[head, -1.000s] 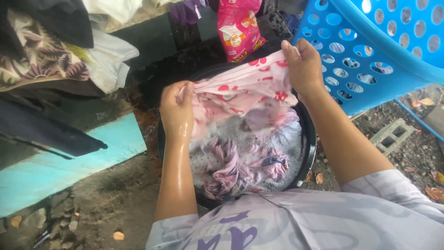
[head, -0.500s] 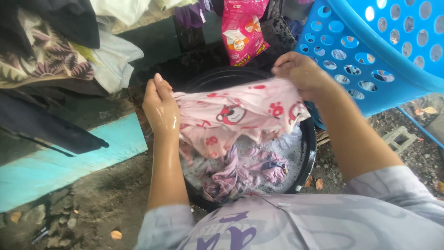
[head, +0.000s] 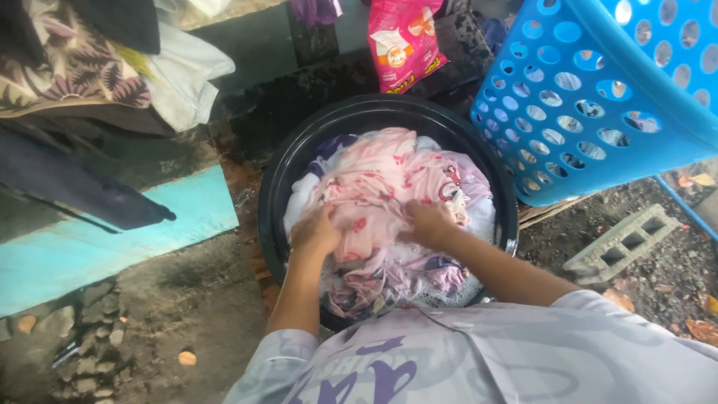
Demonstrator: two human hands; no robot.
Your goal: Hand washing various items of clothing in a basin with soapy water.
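While both our hands press down into the black basin [head: 271, 196], we judge the step in hand to be the scrubbing of the pink cloth [head: 389, 187], which lies heaped on top of the other wet laundry [head: 389, 280] in the suds. Our left hand [head: 315, 233] is clenched on a fold of the pink cloth at its near left edge; our right hand [head: 428, 224] is clenched on the same cloth just beside it, knuckles up. The two fists sit close together with a bunched ridge of cloth between them.

As we read it, the next move calls for rubbing that ridge fist against fist, with a firm grip so the slick cloth does not slip, and for keeping the work over the basin so water stays inside.

Much is hard to make out. Our fingertips are buried in the folds, so we cannot tell how much cloth each hand holds. The water level is hidden under the laundry. The blue basket [head: 598, 97] is cut off at the right edge, the pink bag [head: 404, 41] at the top, and our own shirt [head: 486, 359] covers the near rim.
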